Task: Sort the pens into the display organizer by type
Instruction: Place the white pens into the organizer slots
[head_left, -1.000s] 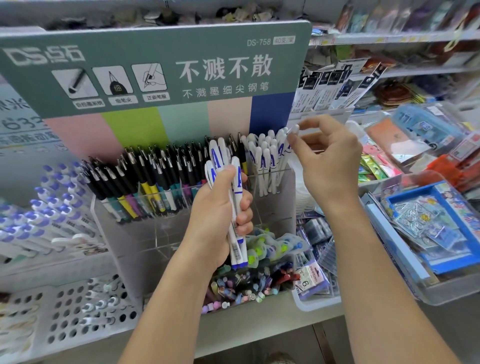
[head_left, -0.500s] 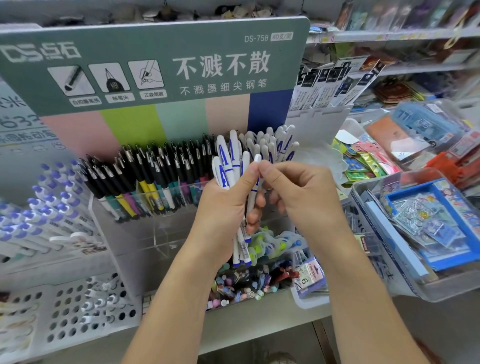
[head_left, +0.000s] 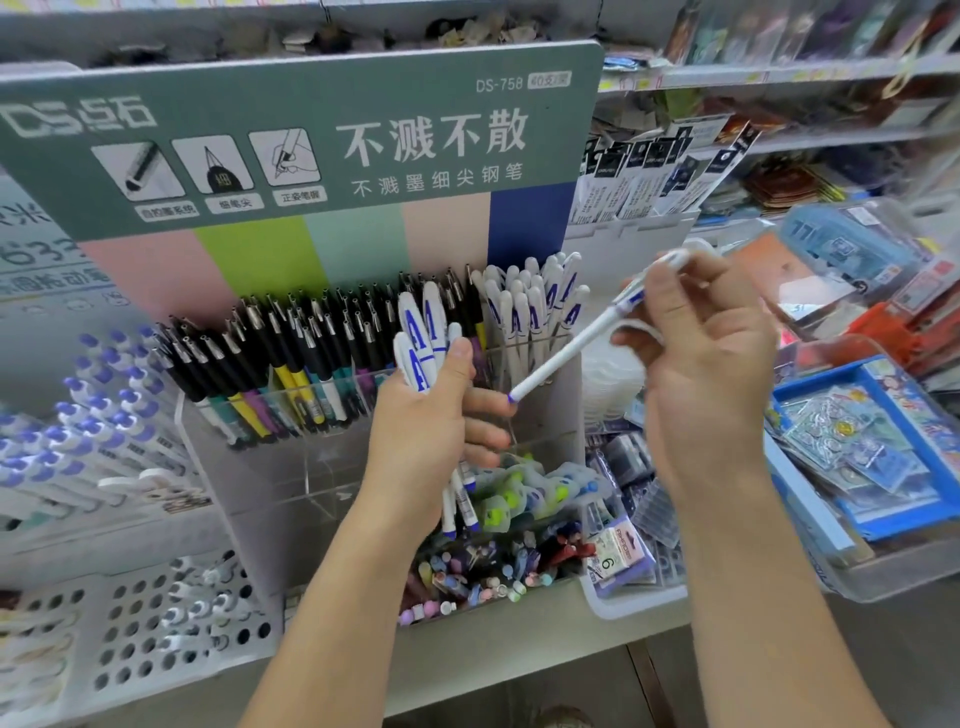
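One pen (head_left: 574, 340), right hand (head_left: 711, 364)

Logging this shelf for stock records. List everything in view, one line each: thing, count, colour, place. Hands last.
single pen: one, white with blue tip, held aslant in right hand.
pen bunch: several, white and blue, in left hand.
white pens: many, organizer's right compartment.
black-capped pens: many, organizer's left compartment.
display organizer: one, clear, centre shelf.
sign: one, green, behind organizer.
perforated basket: one, white, lower left.
left hand: grips bunch.
right hand: pinches single pen.
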